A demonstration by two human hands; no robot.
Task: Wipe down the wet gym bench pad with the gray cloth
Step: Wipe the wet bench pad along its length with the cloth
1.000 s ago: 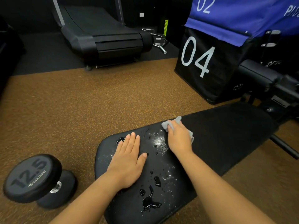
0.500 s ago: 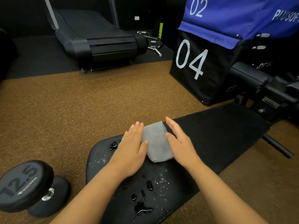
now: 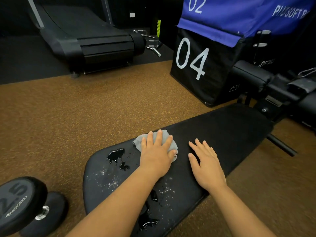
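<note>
Head view. The black bench pad (image 3: 222,134) runs diagonally from the lower centre of the frame toward the upper right, where it meets the black bench frame (image 3: 277,93).

The gray cloth (image 3: 164,139) lies bunched on the pad near its far long edge, roughly midway along the visible length. The left hand (image 3: 156,155) rests palm-down on top of the cloth, fingers extended and spread, pressing it flat to the pad; the cloth shows beyond the fingertips and to either side of the hand. The hand is not curled around the cloth.

The right hand (image 3: 207,165) lies flat and open on the bare pad just beside the cloth, to its right, apart from it. It holds nothing.

Water remains on the pad. A larger puddle (image 3: 115,154) and a smaller one sit just left of the cloth. Fine droplets (image 3: 111,183) speckle the near end. Further pooled water (image 3: 147,219) lies at the near right, partly hidden by the left forearm. The pad to the right of the hands looks matte, with no visible water.

A dumbbell (image 3: 22,207) lies on the brown floor (image 3: 85,117) at lower left. A black box marked "04" (image 3: 196,65) stands behind the bench, and a treadmill (image 3: 95,40) at upper left.
</note>
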